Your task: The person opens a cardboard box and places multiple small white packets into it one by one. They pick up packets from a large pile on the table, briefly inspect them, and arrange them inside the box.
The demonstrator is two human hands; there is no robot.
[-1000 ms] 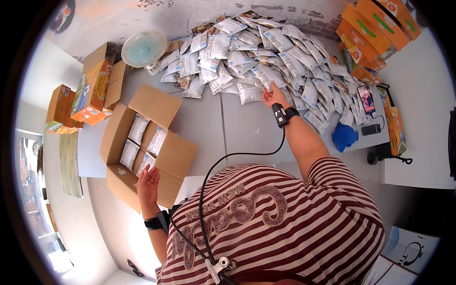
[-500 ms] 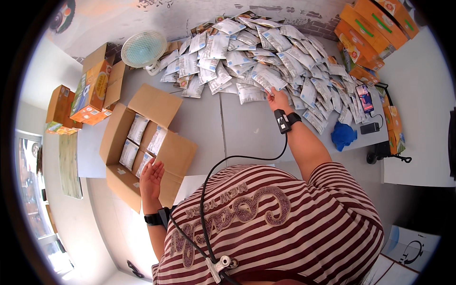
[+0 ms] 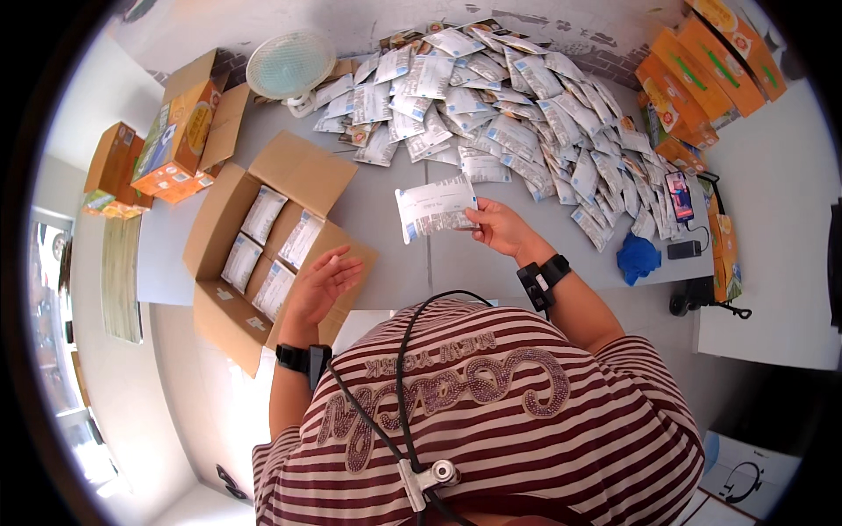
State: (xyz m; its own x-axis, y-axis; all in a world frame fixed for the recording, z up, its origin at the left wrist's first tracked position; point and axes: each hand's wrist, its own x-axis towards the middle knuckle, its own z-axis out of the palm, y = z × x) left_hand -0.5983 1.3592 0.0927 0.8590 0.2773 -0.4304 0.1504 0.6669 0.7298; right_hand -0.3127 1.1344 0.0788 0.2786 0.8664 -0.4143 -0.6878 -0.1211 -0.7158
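Note:
My right hand (image 3: 502, 230) pinches the right edge of a white packet (image 3: 436, 208) with grey print, held above the table. My left hand (image 3: 326, 285) is open, palm turned toward the packet, with nothing in it, beside the right flap of a cardboard box (image 3: 219, 215). Several similar white packets (image 3: 241, 262) lie in the box, in two columns along its floor. Behind my right hand a large heap of white packets (image 3: 517, 114) covers the back of the table.
A small fan (image 3: 291, 68) stands at the back left, near an orange carton (image 3: 180, 131). Right of the heap are more orange cartons (image 3: 702, 66), a phone (image 3: 678, 195), a black power bank (image 3: 684, 250) and a blue cloth (image 3: 638, 259). Black cables cross my chest.
My right hand has taken a packet from the front of the heap and brought it left and nearer. My left hand has risen and moved right, away from the box's inside.

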